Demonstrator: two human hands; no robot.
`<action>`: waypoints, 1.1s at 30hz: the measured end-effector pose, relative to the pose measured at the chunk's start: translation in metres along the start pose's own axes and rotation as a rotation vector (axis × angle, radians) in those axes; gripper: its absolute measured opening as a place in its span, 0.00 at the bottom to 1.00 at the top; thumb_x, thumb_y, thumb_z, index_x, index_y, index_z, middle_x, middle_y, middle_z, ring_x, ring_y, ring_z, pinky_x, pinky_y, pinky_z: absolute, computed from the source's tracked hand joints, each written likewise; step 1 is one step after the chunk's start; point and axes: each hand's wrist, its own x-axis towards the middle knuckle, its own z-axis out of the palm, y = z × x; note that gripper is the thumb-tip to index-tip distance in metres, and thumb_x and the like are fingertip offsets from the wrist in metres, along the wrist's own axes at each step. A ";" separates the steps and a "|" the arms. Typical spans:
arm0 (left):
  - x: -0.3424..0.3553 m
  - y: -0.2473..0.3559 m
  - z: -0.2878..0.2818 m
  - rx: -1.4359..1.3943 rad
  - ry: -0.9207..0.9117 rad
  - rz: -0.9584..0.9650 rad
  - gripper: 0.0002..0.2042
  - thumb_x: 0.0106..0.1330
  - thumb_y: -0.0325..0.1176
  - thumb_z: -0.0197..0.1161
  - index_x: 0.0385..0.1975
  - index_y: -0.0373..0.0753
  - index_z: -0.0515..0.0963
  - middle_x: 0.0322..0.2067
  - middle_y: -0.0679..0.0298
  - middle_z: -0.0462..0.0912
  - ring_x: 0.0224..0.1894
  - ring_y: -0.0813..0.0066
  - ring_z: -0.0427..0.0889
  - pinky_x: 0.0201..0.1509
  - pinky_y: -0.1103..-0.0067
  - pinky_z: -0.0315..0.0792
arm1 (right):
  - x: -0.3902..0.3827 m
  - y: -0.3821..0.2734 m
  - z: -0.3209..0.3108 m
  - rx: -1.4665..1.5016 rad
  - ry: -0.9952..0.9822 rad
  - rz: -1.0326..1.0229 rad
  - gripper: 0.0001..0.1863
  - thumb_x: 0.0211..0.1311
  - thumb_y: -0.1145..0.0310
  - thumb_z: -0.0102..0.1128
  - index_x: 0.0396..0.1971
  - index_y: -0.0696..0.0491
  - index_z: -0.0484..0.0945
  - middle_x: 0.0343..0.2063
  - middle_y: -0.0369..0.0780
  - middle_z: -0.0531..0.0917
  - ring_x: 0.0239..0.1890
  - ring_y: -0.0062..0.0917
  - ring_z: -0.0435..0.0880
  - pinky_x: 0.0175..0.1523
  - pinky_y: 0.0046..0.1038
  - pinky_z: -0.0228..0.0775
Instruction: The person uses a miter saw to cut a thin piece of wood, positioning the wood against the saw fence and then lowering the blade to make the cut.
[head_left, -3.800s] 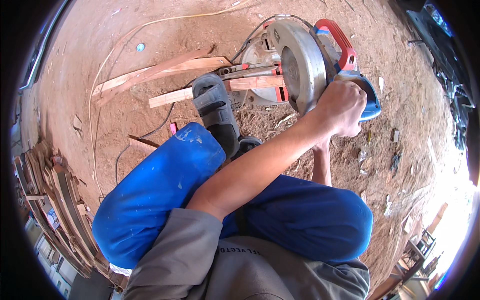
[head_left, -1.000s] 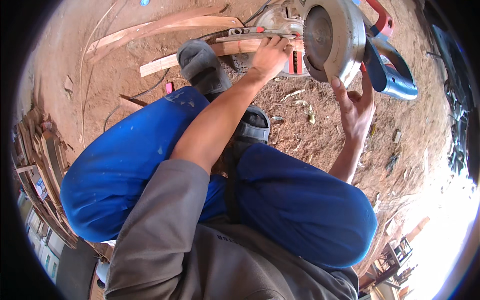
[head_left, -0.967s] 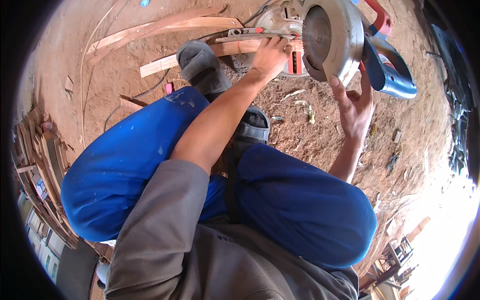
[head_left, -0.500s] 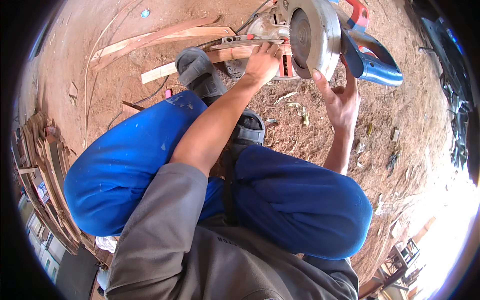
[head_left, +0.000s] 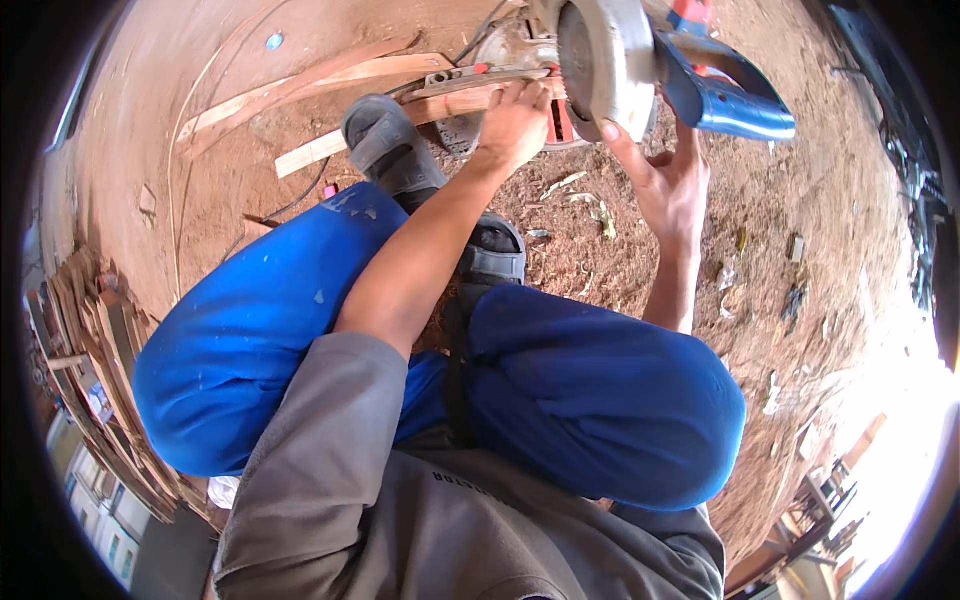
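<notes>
A miter saw [head_left: 610, 55] with a metal guard, circular blade and blue handle housing [head_left: 725, 105] stands on its round base near the top. My left hand [head_left: 510, 130] has its fingers curled over a wooden strip [head_left: 435, 108] lying across the base, left of the blade. My right hand [head_left: 670, 185] grips the saw from below: the thumb presses the guard's lower edge, while the forefinger reaches up behind the blue housing, partly hidden. My blue-trousered knees are bent, with black sandals [head_left: 395, 145] just below the strip.
Loose boards [head_left: 310, 85] lie to the upper left, with cords across the dirt floor [head_left: 800, 190]. A stack of planks [head_left: 110, 380] is at the far left. Dark objects [head_left: 895, 150] line the right edge, and wood scraps lie at the lower right.
Since the oldest frame, my left hand has moved from the saw's handle onto the wooden strip. Over the last second, the saw and my right hand have shifted left and up in view.
</notes>
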 end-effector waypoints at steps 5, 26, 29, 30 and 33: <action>-0.014 -0.011 0.012 -0.008 0.058 0.061 0.26 0.69 0.37 0.62 0.68 0.43 0.74 0.68 0.62 0.74 0.71 0.59 0.71 0.73 0.58 0.66 | 0.004 0.008 0.004 0.079 0.010 -0.092 0.58 0.50 0.27 0.72 0.69 0.57 0.68 0.54 0.58 0.83 0.52 0.48 0.81 0.56 0.50 0.78; -0.040 -0.031 -0.009 0.026 -0.041 -0.031 0.27 0.64 0.42 0.68 0.65 0.53 0.74 0.70 0.69 0.68 0.68 0.57 0.70 0.70 0.33 0.56 | 0.001 0.017 0.012 0.208 0.139 -0.250 0.48 0.50 0.42 0.79 0.67 0.50 0.68 0.54 0.55 0.84 0.52 0.56 0.86 0.53 0.51 0.82; -0.033 -0.017 -0.020 0.115 -0.112 -0.069 0.28 0.64 0.42 0.68 0.65 0.51 0.74 0.66 0.66 0.72 0.66 0.57 0.72 0.68 0.39 0.63 | 0.001 0.016 0.012 0.202 0.145 -0.243 0.49 0.50 0.41 0.79 0.67 0.50 0.68 0.54 0.55 0.84 0.52 0.56 0.86 0.54 0.51 0.81; -0.032 -0.019 -0.021 0.079 -0.122 -0.070 0.28 0.64 0.42 0.69 0.65 0.50 0.74 0.66 0.66 0.72 0.66 0.57 0.73 0.68 0.41 0.64 | 0.001 0.015 0.012 0.201 0.148 -0.245 0.49 0.49 0.41 0.80 0.67 0.51 0.67 0.54 0.55 0.84 0.52 0.56 0.86 0.54 0.51 0.81; -0.024 -0.020 -0.023 0.054 -0.148 -0.036 0.29 0.63 0.41 0.69 0.65 0.45 0.73 0.65 0.64 0.73 0.63 0.57 0.75 0.65 0.51 0.72 | 0.002 0.015 0.010 0.220 0.145 -0.245 0.50 0.49 0.41 0.80 0.67 0.50 0.68 0.54 0.55 0.84 0.53 0.56 0.86 0.55 0.50 0.81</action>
